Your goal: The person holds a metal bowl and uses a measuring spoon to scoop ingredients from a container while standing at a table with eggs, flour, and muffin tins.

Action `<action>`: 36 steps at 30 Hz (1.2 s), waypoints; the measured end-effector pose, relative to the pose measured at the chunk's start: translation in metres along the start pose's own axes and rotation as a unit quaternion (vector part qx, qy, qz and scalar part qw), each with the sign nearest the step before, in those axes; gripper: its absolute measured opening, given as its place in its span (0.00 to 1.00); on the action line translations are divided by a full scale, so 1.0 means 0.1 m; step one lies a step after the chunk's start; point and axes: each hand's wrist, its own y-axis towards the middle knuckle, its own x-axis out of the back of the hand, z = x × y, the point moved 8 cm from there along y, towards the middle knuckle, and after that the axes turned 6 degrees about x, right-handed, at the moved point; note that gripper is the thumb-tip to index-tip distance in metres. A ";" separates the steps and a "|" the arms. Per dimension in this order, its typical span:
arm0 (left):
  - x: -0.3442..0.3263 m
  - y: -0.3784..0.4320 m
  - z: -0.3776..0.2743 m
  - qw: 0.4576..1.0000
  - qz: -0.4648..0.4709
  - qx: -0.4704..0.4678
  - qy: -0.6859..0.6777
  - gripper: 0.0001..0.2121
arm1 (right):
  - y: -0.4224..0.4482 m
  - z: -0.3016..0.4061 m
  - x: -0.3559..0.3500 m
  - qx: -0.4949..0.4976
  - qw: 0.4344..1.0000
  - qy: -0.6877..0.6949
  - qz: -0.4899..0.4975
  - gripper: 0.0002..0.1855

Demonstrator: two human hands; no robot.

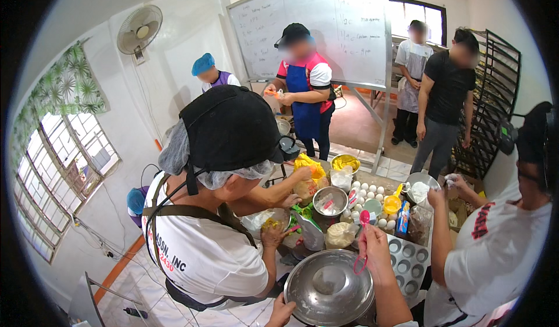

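My left hand (281, 311) grips the near left rim of a large stainless steel bowl (305, 279). Over the bowl's far right side, my right hand (374, 245) pinches a pink plastic measuring spoon (365, 216), held up with its scoop at the top. A pink ring (360, 266) hangs below the same hand. Whether the scoop holds anything is too small to tell. Just beyond the bowl stand a plastic bag of pale powder (339, 235) and a smaller steel bowl (330, 201). A metal muffin tin (408, 266) lies to the right of my right wrist.
Eggs (369, 191) sit in the table's middle, near a yellow plastic cup (392, 204) and a blue box (402, 218). A co-worker (209, 239) leans in at left, hands among bags; another (493, 244) at right is by a bowl of white powder (420, 191).
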 end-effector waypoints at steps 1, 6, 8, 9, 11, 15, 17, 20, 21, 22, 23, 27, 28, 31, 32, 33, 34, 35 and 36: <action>0.07 0.07 0.15 1.000 -0.002 0.024 -0.002 0.25 | 0.00 0.02 0.00 -0.007 1.000 0.002 -0.007 0.21; 0.12 0.27 0.42 0.998 0.011 0.055 -0.023 0.24 | 0.02 0.00 0.07 -0.024 0.999 0.006 -0.036 0.25; 0.08 0.28 0.39 0.997 0.018 0.051 -0.052 0.24 | 0.03 0.00 0.08 -0.023 0.999 -0.006 -0.043 0.25; 0.07 0.29 0.37 0.996 0.021 0.048 -0.068 0.23 | 0.04 -0.01 0.08 -0.023 0.999 -0.011 -0.043 0.25; 0.06 0.29 0.34 0.997 0.008 0.053 -0.059 0.24 | 0.06 -0.01 0.08 -0.022 0.999 -0.019 -0.043 0.25; 0.07 0.36 0.42 0.997 0.001 0.055 -0.058 0.24 | 0.13 -0.03 0.09 -0.018 0.999 -0.034 -0.030 0.24; 0.10 0.40 0.47 0.997 -0.006 0.062 -0.044 0.24 | 0.16 -0.05 0.11 -0.014 0.998 -0.045 -0.028 0.23; 0.12 0.40 0.46 0.996 -0.025 0.065 -0.058 0.24 | 0.19 -0.13 0.11 -0.016 0.999 -0.036 -0.018 0.21; 0.13 0.40 0.45 0.995 -0.031 0.064 -0.069 0.23 | 0.21 -0.13 0.09 -0.015 0.999 -0.039 -0.016 0.21; 0.15 0.41 0.47 0.995 -0.034 0.062 -0.069 0.23 | 0.23 -0.14 0.08 -0.015 0.999 -0.042 -0.014 0.20; 0.16 0.41 0.49 0.995 -0.036 0.066 -0.067 0.23 | 0.24 -0.16 0.07 -0.014 0.999 -0.045 -0.013 0.19; 0.14 0.44 0.38 0.996 -0.043 0.062 -0.048 0.24 | 0.35 -0.24 0.12 -0.015 0.997 -0.076 -0.008 0.15; 0.15 0.38 0.37 0.996 -0.046 0.065 -0.038 0.24 | 0.33 -0.26 0.13 -0.044 0.995 -0.084 -0.027 0.13; 0.29 0.41 0.57 0.992 -0.089 0.088 -0.026 0.25 | 0.42 -0.42 0.09 -0.067 0.996 -0.054 0.000 0.11; 0.29 0.42 0.59 0.992 -0.079 0.091 -0.045 0.25 | 0.44 -0.45 0.06 -0.075 0.996 -0.043 0.002 0.11; 0.28 0.39 0.55 0.991 -0.086 0.083 -0.058 0.25 | 0.44 -0.45 0.03 -0.098 0.995 -0.025 -0.006 0.11; 0.26 0.40 0.54 0.990 -0.082 0.082 -0.075 0.25 | 0.48 -0.46 0.02 -0.096 0.995 -0.021 -0.001 0.11; 0.25 0.37 0.56 0.990 -0.083 0.083 -0.083 0.25 | 0.47 -0.49 0.04 -0.113 0.994 -0.014 -0.007 0.12; 0.24 0.37 0.55 0.989 -0.082 0.080 -0.091 0.25 | 0.49 -0.49 0.06 -0.118 0.993 -0.012 -0.006 0.13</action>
